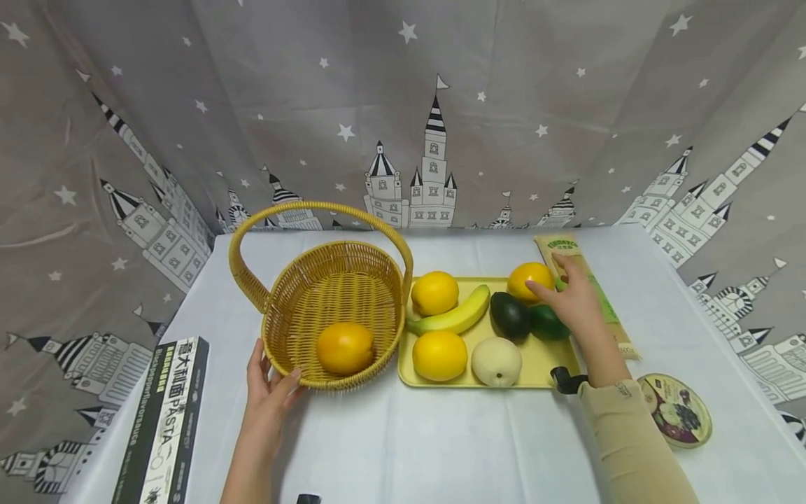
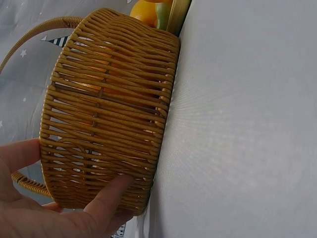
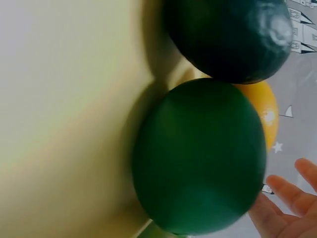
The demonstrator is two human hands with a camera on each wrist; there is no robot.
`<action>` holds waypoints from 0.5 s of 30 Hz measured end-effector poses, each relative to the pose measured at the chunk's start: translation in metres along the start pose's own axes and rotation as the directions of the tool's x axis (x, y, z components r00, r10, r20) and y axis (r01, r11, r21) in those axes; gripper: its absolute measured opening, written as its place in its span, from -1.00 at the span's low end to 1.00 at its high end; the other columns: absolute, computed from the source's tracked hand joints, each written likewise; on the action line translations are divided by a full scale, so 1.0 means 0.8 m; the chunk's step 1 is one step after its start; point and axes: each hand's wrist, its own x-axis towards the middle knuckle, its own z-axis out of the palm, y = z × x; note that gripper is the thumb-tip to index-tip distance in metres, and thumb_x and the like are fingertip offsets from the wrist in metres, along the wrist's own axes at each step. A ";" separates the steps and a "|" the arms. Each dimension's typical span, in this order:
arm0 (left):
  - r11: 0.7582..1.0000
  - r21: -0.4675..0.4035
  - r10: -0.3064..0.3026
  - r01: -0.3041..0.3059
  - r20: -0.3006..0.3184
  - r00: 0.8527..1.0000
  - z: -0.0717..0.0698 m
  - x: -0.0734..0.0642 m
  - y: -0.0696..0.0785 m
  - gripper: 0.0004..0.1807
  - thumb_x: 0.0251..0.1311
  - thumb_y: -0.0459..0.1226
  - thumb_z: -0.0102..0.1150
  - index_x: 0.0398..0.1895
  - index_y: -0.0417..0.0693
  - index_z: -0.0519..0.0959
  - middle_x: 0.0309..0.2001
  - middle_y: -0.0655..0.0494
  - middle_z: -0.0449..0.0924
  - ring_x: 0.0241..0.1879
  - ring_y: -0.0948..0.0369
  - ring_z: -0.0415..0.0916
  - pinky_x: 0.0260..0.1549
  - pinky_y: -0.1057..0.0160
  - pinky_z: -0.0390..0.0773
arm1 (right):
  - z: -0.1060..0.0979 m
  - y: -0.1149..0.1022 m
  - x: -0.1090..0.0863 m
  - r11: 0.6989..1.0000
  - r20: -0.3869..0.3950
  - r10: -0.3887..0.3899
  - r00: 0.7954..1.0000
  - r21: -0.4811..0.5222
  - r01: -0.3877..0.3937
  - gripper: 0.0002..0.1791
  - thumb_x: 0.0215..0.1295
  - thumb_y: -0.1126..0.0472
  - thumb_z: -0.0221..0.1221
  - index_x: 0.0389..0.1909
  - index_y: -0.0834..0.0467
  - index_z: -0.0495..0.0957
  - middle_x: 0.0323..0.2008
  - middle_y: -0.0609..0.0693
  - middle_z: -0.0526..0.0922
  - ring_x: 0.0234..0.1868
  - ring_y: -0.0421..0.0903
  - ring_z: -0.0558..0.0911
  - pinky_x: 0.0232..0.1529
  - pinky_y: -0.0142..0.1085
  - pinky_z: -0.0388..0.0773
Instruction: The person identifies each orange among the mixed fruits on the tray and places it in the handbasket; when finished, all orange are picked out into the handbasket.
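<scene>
One oval orange fruit [image 1: 345, 348] lies already inside the round brown wicker basket [image 1: 340, 259]; the other fruits [image 1: 497, 362] are left on the yellow rectangular tray [image 1: 538, 367]. My left hand [image 1: 267, 399] rests against the basket, fingers spread. My right hand [image 1: 576, 297] is wide, holding nothing, near the glossy orange fruit [image 1: 522, 274] at the tray's back. Its long axis seems left to right; where its end points, I cannot tell.

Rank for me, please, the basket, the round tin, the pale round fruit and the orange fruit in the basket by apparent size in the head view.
1. Basket
2. Round tin
Unranked below these: orange fruit and pale round fruit, too alike to separate.
</scene>
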 end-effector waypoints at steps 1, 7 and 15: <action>1.000 -0.001 0.001 -0.001 0.000 1.000 0.000 0.000 0.000 -0.04 0.40 -0.38 -0.06 0.51 0.30 -0.50 0.51 -0.01 -0.54 0.48 0.04 -0.21 0.06 0.35 0.45 | 0.001 0.003 0.002 1.000 0.002 0.002 1.000 -0.010 -0.002 -0.03 0.24 -0.14 0.23 0.49 0.24 0.00 0.45 0.30 0.01 0.34 0.37 0.17 0.26 0.25 0.21; 1.000 0.004 0.005 -0.004 -0.010 1.000 0.001 -0.001 0.000 -0.04 0.40 -0.38 -0.05 0.51 0.30 -0.49 0.51 -0.01 -0.55 0.48 0.02 -0.22 0.08 0.33 0.43 | 0.010 0.015 0.016 0.997 0.070 0.033 0.997 -0.068 -0.028 0.02 0.22 -0.17 0.22 0.48 0.30 -0.03 0.41 0.37 0.06 0.37 0.35 0.11 0.29 0.28 0.09; 1.000 0.004 0.014 -0.014 -0.006 1.000 0.002 -0.003 0.001 -0.05 0.39 -0.39 -0.05 0.51 0.28 -0.48 0.51 -0.04 -0.52 0.47 -0.01 -0.19 0.04 0.36 0.47 | 0.024 0.020 0.022 0.999 0.102 0.018 0.995 -0.049 -0.013 0.06 0.20 -0.04 0.29 0.46 0.40 -0.11 0.38 0.45 0.05 0.32 0.37 0.18 0.30 0.23 0.14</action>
